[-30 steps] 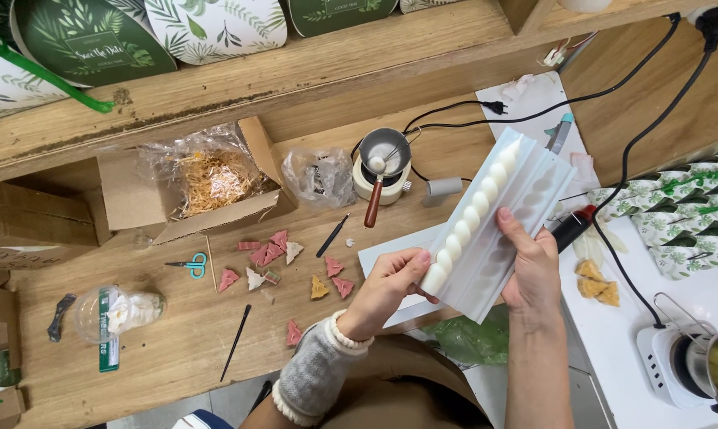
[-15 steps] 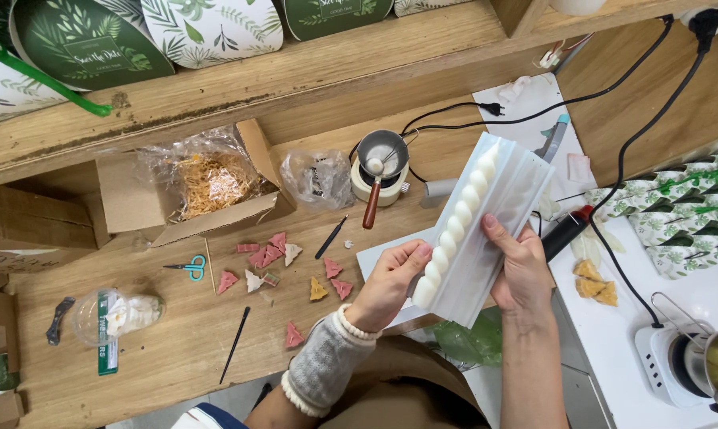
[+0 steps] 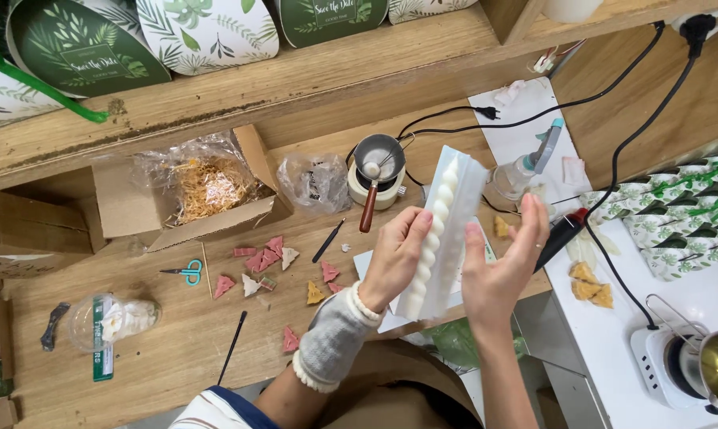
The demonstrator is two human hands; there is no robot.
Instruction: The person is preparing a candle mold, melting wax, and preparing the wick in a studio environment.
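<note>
At the far left of the wooden bench (image 3: 136,349) lay a clear plastic cup (image 3: 108,322) on its side. Beyond it stood an open cardboard box (image 3: 180,191) of straw-coloured shreds, with small blue-handled scissors (image 3: 185,272) and a scatter of pink and yellow wax pieces (image 3: 283,266) in front. A small melting pot (image 3: 377,171) with a wooden-handled spoon sat behind the hands.

The left hand (image 3: 397,258), wrist in a grey knitted cuff, gripped a white twisted candle (image 3: 432,238), fingers curled around its middle. The candle lay in a translucent white mould (image 3: 454,222), held tilted above the bench edge, its upper end toward the pot. The right hand (image 3: 498,266) stood just beside the mould, palm toward it, fingers spread wide and straight; the thumb alone appeared to touch the mould's edge.

Further right lay a black-handled tool (image 3: 561,230), yellow wax chunks (image 3: 589,286) and a white hotplate (image 3: 677,365) bearing a metal pot.
</note>
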